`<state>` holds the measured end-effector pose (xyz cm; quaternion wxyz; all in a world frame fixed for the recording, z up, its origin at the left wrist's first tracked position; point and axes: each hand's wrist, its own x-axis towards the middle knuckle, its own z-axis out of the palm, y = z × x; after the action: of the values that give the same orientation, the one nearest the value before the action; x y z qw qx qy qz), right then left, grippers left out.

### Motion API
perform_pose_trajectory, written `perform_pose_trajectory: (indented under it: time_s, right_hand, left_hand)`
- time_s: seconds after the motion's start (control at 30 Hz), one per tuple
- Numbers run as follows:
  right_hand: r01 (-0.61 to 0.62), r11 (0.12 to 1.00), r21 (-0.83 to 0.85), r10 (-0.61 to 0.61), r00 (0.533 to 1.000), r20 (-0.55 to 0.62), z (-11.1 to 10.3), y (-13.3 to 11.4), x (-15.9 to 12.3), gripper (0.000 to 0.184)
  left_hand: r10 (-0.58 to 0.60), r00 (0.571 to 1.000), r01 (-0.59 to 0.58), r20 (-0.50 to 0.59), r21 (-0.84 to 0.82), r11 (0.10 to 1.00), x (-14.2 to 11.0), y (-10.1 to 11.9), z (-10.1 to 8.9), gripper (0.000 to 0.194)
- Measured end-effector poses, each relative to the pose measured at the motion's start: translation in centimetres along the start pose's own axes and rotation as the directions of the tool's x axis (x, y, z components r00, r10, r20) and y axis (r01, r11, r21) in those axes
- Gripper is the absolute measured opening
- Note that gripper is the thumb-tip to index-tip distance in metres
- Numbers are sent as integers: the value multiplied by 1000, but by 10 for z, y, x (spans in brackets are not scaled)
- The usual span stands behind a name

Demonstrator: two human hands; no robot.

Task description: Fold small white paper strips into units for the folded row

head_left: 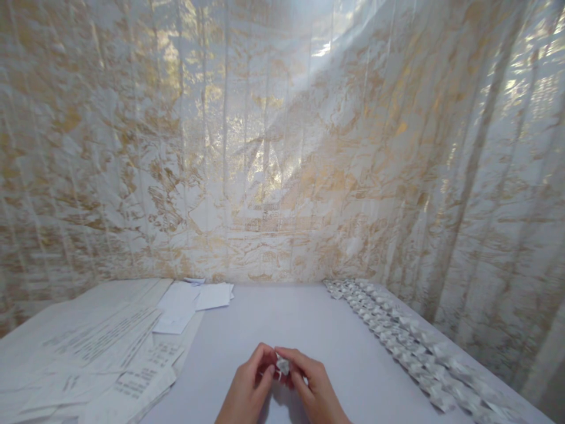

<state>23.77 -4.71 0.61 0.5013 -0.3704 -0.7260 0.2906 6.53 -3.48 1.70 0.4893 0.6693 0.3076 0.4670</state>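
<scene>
My left hand (pixel 249 386) and my right hand (pixel 311 383) meet low in the middle of the view, just above a white table (pixel 309 321). Between their fingertips they pinch a small folded white paper piece (pixel 283 365). The fingers of both hands are curled in on it. Only part of the piece shows; the rest is hidden by my fingers.
A long double row of several small folded paper pieces (pixel 397 330) runs along the table's right side. Printed sheets (pixel 101 347) and small blank white slips (pixel 194 300) lie on the left. A white and gold marbled curtain (pixel 282 147) hangs right behind the table.
</scene>
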Motion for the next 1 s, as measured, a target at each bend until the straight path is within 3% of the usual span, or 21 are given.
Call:
perform_pose_trajectory:
  time_s: [0.2,0.33,0.43,0.57,0.77,1.0]
  right_hand:
    - [116,993,-35,-117,993,-28,-2,-3,2,31]
    - [133,991,-7,-133,991,-8,-2,4,0,30]
    - [76,997,9,-76,997,20,1,11,-2,35]
    - [-25,999,42,28,997,-65,5,17,-4,48]
    - [-168,978,122,179,980,-89,1,1,3,50]
    - [-169,974,150,184,979,-92,1,-8,6,45]
  left_hand:
    - [-113,993,108,-38,-110,988,1,-5,3,37]
    - [-100,993,93,-58,-117,989,2,-8,4,48]
    - [-107,991,95,-84,-133,987,5,-12,1,50]
    - [-126,985,110,-116,-137,985,7,-12,-1,53]
    - [-131,988,123,-84,-93,988,4,-6,3,50]
    - [-118,991,115,-66,-51,992,3,-3,2,53]
